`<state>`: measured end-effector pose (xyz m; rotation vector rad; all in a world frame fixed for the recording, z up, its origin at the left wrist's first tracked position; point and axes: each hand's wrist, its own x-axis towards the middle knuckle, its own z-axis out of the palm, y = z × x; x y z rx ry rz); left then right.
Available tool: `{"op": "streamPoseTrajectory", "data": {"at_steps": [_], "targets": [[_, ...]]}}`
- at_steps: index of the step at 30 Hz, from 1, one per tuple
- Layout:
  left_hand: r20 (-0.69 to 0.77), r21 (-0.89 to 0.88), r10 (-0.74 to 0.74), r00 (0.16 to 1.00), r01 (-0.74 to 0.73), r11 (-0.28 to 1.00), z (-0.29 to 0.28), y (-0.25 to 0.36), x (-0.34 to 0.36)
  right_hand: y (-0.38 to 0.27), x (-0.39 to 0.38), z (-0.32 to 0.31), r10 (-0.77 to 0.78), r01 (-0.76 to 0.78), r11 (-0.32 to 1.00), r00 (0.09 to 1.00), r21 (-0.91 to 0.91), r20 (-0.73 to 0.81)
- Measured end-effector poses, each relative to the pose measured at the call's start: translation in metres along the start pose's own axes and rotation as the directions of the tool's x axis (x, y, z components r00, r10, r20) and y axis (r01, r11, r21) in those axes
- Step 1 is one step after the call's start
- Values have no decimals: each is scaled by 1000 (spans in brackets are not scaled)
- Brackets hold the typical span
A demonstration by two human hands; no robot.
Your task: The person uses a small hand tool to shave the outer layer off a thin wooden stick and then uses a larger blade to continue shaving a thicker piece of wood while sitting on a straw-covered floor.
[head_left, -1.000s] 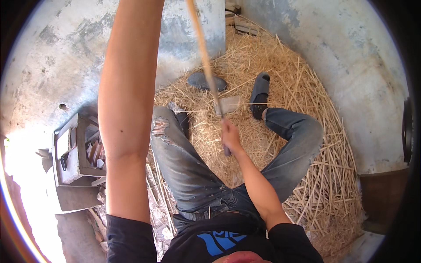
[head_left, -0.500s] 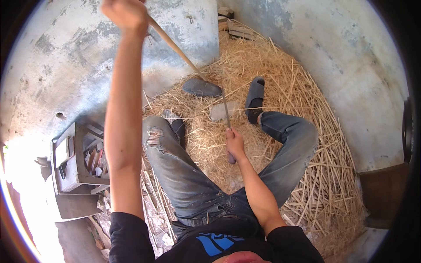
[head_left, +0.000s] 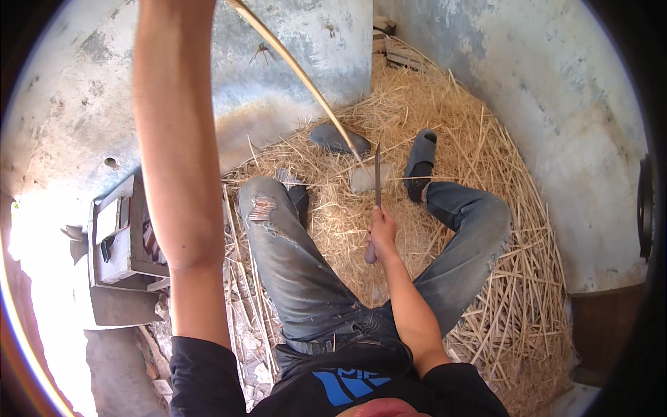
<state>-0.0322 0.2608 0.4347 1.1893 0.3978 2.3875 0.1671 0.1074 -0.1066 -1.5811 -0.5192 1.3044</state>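
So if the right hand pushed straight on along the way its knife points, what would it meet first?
Probably the pale stone on the straw: the knife in the right hand points at it, where the long cane strip comes down. Depth is unclear.

Ahead of the hands and to their right, the space is closed in by rough, stained grey concrete walls [head_left: 556, 104] meeting in a corner, where a few bricks or wood pieces [head_left: 389, 42] are stacked. The floor is covered by a thick bed of pale straw [head_left: 486, 278]. To the left of the hands, a grey metal box [head_left: 118, 236] is lit by harsh sunlight.
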Motion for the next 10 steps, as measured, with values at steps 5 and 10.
{"op": "streamPoseTrajectory", "data": {"at_steps": [5,10], "targets": [[68,-72,137,988,-132,989,25,-16,-50,-11,-6,-11,-43,43,998,999,42,7],[348,-25,90,933,-87,996,26,-34,-68,-58,-47,-17,-48,37,992,994,118,94]]}}
